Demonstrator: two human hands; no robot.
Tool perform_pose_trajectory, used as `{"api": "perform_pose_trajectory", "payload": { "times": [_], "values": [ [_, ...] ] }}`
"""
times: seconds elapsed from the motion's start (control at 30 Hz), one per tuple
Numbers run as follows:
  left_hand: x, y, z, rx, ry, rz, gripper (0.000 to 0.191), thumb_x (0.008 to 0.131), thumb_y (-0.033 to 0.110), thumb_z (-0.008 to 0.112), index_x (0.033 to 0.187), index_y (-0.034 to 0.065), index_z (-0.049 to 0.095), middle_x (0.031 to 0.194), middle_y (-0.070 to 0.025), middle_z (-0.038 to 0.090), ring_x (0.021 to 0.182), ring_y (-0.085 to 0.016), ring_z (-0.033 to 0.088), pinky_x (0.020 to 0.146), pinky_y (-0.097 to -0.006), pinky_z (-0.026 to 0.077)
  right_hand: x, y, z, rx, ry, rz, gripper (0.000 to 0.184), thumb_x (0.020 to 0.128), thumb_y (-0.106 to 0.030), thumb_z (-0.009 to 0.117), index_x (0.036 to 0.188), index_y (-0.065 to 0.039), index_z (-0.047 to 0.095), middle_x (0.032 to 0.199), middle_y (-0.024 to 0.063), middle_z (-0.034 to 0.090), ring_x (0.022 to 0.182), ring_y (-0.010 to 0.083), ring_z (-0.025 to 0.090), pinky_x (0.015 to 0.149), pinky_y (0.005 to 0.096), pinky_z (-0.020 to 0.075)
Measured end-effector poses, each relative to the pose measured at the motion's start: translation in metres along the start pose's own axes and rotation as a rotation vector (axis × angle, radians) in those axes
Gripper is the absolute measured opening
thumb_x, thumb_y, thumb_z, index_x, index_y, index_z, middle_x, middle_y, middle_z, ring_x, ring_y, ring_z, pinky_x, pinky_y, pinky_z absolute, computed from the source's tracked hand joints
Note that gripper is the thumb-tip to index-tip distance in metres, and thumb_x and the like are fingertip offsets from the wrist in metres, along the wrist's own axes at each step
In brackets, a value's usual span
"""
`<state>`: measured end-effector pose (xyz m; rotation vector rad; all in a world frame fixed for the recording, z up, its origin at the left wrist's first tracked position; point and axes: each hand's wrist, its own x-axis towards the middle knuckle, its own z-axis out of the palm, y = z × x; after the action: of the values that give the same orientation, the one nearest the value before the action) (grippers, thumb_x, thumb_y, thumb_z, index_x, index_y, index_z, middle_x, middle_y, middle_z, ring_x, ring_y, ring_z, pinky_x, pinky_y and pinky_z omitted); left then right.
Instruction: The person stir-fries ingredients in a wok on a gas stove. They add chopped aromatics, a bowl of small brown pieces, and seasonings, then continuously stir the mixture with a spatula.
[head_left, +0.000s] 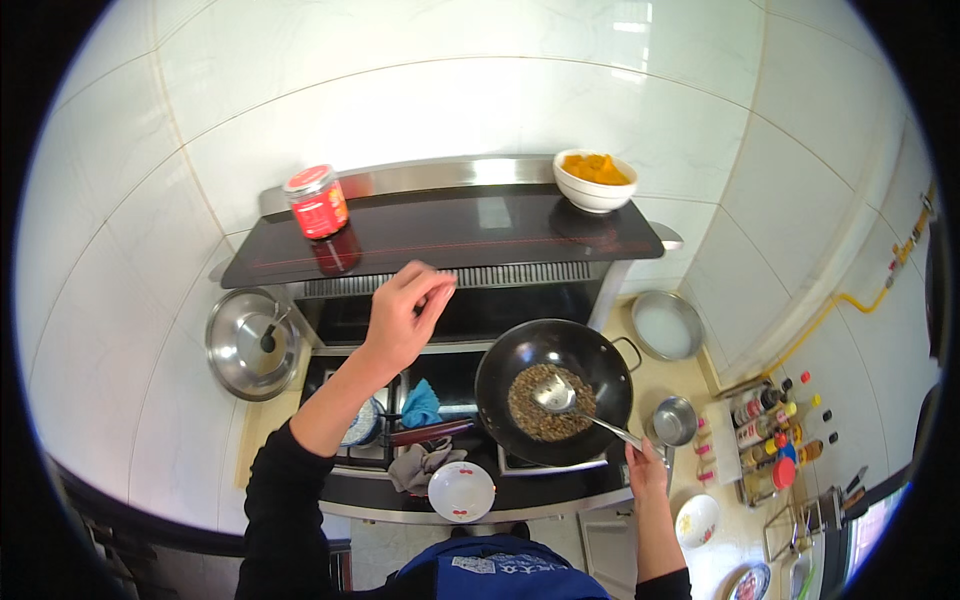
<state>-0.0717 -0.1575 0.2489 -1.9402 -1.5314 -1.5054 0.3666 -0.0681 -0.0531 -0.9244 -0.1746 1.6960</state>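
A black wok (611, 375) sits on the right burner, holding a layer of brown, crumbly, finely chopped food (551, 429). My right hand (646, 469) grips the handle of a metal cooking spatula (556, 395), whose head rests on the food. My left hand (409, 319) is raised in front of the range hood's vent, left of the wok. Its fingers are curled in with the tips together, slightly blurred, and nothing shows between them. Under my left forearm, a blue-patterned dish (364, 424) on the left burner is partly hidden.
On the hood's black ledge (465, 225) stand a red-labelled jar (320, 206) and a white bowl (595, 192) of orange pieces. A white plate (462, 491), a grey cloth (420, 466) and a blue cloth (422, 405) lie about the stove. Steel basins (225, 375) and seasoning bottles (757, 405) flank it.
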Motion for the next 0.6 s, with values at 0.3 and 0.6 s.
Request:
{"api": "perform_pose_trajectory", "payload": {
  "times": [0.3,0.6],
  "values": [
    [0.044,-0.012,0.017,0.216,0.061,0.022,0.039,0.080,0.000,0.066,0.118,0.0080,0.061,0.115,-0.0118,0.052,0.102,-0.024,0.057,0.075,-0.0294,0.051,-0.043,0.015,-0.029,-0.035,-0.048,0.170,0.027,0.088,-0.008,0.068,0.111,0.003,0.058,0.108,0.0224,0.066,0.097,0.0330,0.066,0.089,0.0403,0.0569],
    [-0.054,0.059,0.084,-0.051,-0.153,0.161,0.043,0.085,-0.002,0.060,0.127,-0.0015,0.052,0.132,-0.0197,0.047,0.111,-0.031,0.052,0.083,-0.0345,0.048,-0.120,0.051,-0.039,-0.100,0.166,0.212,0.038,0.103,-0.025,0.043,0.075,-0.003,0.056,0.115,0.0242,0.066,0.095,0.0283,0.065,0.084,0.0384,0.0531]
  ]
}}
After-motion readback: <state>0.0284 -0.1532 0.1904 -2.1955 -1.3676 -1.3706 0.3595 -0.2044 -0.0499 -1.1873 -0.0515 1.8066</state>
